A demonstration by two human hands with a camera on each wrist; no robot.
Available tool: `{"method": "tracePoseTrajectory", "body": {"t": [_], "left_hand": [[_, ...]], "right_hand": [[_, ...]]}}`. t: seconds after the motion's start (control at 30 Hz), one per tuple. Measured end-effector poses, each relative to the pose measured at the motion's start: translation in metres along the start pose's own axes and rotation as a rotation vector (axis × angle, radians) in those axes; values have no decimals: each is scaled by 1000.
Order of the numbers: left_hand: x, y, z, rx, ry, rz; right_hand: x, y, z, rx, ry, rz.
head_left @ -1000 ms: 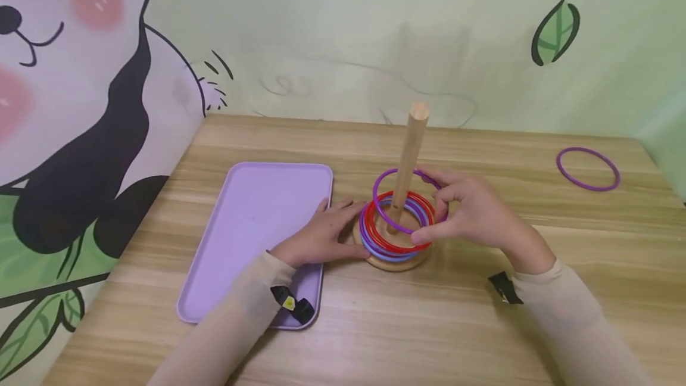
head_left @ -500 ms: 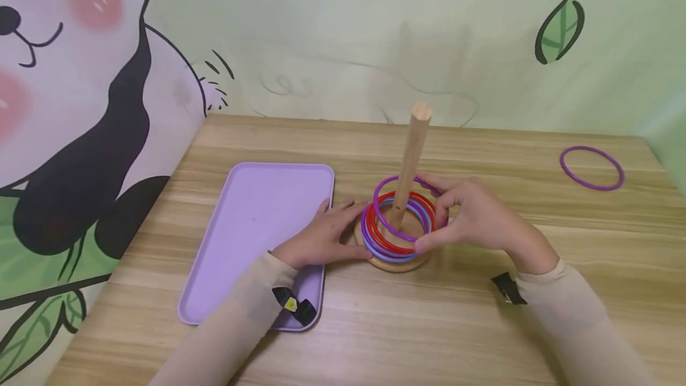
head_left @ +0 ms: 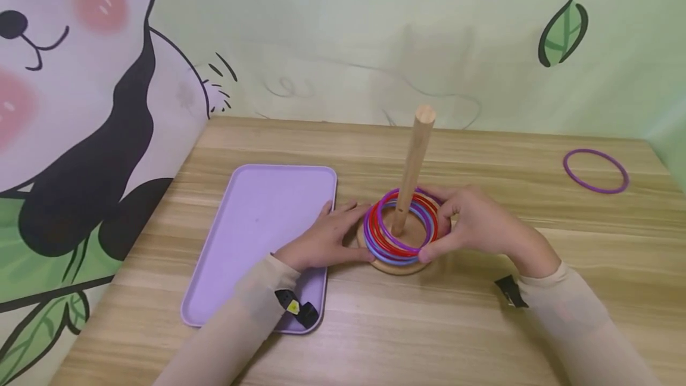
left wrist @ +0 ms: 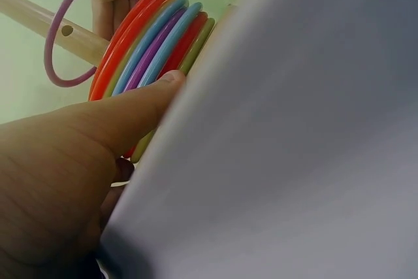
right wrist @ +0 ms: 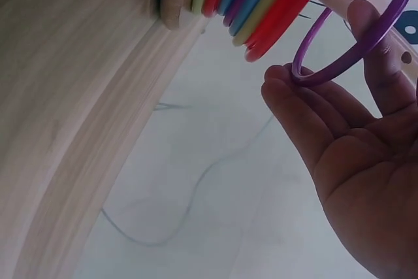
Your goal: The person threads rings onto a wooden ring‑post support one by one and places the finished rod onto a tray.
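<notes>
A wooden post (head_left: 414,165) rises from a round base (head_left: 398,269) on the table. Around its foot lies a stack of rings (left wrist: 147,50) in red, blue, purple and yellow-green. My right hand (head_left: 474,222) pinches a purple ring (right wrist: 346,60) between thumb and fingers; the post passes through it. In the right wrist view this ring hangs tilted, just clear of the stack's top red rings. My left hand (head_left: 324,240) rests against the left side of the stack and base, thumb (left wrist: 147,99) along the lower rings. Its other fingers are partly hidden in the left wrist view.
A lilac tray (head_left: 268,213) lies left of the stand, under my left forearm. Another purple ring (head_left: 565,167) lies flat at the table's back right. A painted wall (head_left: 332,34) borders the table at the back.
My right hand has lowered the purple ring along the post, from above the stack to close over it. The left hand has stayed at the stack's side.
</notes>
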State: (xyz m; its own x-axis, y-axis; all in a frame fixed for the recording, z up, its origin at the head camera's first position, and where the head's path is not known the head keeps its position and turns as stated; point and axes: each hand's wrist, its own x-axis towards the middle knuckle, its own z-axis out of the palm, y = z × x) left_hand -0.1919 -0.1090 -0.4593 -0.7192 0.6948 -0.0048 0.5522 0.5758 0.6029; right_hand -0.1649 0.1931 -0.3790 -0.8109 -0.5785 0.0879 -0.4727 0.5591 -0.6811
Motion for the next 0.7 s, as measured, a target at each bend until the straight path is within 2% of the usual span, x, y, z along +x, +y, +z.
{"method": "tracePoseTrajectory", "body": {"t": [0.37,0.7], "left_hand": [[1,-2,2,-1,-4,-9],[-1,-1,1,-6,0,2]], "right_hand": [[2,2,7,-101,47,-43],[6,2,14,-89,23,-4]]}}
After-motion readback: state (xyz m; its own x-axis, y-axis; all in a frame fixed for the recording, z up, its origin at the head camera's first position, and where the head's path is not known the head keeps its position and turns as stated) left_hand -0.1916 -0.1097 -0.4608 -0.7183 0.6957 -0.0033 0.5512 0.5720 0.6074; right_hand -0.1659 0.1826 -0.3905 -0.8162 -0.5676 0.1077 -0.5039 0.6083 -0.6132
